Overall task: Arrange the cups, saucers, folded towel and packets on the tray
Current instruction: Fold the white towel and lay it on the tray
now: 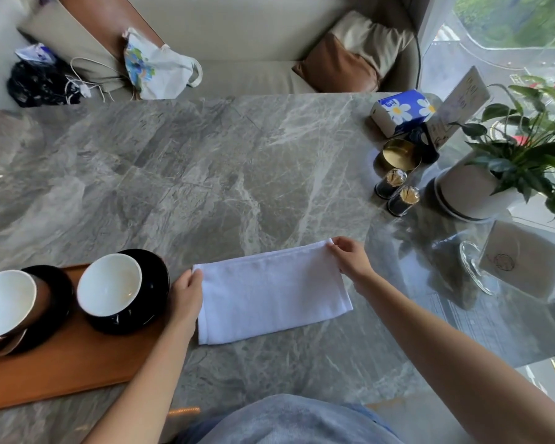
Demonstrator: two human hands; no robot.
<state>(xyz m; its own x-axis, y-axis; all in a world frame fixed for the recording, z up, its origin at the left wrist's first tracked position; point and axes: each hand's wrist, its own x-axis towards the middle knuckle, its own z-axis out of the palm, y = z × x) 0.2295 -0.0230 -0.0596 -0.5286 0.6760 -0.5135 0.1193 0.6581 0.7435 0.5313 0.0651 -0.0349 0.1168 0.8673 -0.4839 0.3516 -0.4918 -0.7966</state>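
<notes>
A white towel (271, 291), folded into a rectangle, lies flat on the grey marble table just right of the tray. My left hand (186, 299) pinches its far left corner and my right hand (350, 256) pinches its far right corner. The orange-brown tray (64, 370) sits at the left front. On it stand two cups with white insides, each on a black saucer: one cup (109, 285) on its saucer (151, 302) near the towel, the other cup (5, 304) on a saucer (56, 302) at the frame's left edge. No packets are visible.
At the right stand a blue tissue box (402, 112), a gold tin (398, 155), two small dark jars (396, 192), a potted plant (491, 184) and a glass holder with napkins (519, 261). A sofa with cushions and bags (157, 65) runs along the table's far edge.
</notes>
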